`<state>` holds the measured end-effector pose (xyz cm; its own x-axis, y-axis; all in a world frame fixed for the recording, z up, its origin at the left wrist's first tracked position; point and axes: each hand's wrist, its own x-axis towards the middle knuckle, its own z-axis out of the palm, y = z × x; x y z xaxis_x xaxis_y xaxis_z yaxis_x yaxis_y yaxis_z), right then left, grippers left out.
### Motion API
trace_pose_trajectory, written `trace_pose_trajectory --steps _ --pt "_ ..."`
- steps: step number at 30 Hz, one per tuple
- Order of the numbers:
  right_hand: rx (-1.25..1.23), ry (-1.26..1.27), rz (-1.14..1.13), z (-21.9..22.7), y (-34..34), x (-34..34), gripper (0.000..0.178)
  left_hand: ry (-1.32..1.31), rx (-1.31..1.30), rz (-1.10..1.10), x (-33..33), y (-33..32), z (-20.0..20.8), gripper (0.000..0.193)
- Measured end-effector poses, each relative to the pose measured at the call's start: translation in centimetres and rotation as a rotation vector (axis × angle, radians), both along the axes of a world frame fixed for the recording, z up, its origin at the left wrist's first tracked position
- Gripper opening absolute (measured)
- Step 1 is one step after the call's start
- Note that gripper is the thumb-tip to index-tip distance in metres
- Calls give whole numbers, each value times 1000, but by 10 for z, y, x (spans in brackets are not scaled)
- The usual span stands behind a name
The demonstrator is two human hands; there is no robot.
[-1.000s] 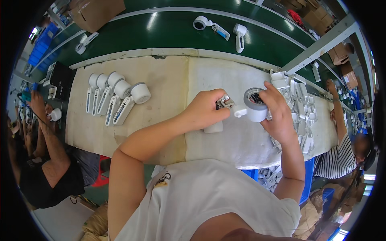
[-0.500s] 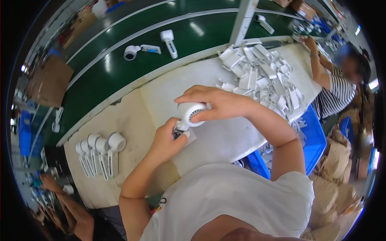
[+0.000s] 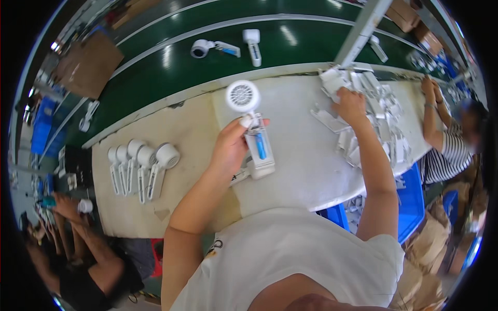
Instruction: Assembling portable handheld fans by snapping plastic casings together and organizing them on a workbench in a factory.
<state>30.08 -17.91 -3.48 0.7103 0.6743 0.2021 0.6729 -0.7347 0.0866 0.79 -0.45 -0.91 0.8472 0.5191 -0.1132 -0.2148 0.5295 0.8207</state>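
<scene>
My left hand is closed around the handle of a small white handheld fan, its round slatted head pointing away from me. The front of the handle is uncovered, and a blue battery shows inside it. At the lower end of the handle, another white piece sits over the table. My right hand is at the near-left side of a heap of white plastic handle covers. Its fingers are bent over a white cover there; the fingertips are partly hidden.
Several white fans lie in a row on the left of the worktable. Beyond it, two fans rest on a green conveyor behind a metal post. A blue bin stands at right; people work on both sides.
My right hand has left the fan and moved right to the heap of covers. My left hand has turned the fan so its opened handle and battery show. The view has shifted.
</scene>
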Motion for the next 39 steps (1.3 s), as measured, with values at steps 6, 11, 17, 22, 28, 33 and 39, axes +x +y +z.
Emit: trace_pose_trajectory --steps 6,11,17,22,28,33,39 --pt "263 377 152 21 -10 -35 29 92 9 13 -17 11 -2 31" --pt "247 1101 224 -4 -23 -69 24 -16 -8 26 -13 12 0 31" --pt "302 257 662 -14 -3 -125 51 -43 -95 75 -11 6 0 29" --pt "364 352 631 -21 -2 -124 60 -33 -166 105 -9 0 3 28" --pt "871 944 470 43 20 -173 54 -25 -117 174 -6 -11 0 26" --pt "819 590 572 35 42 -173 47 -22 -117 161 -4 -15 -2 27" --pt "944 1089 332 38 40 -156 45 -97 -129 230 -9 -9 -3 27"
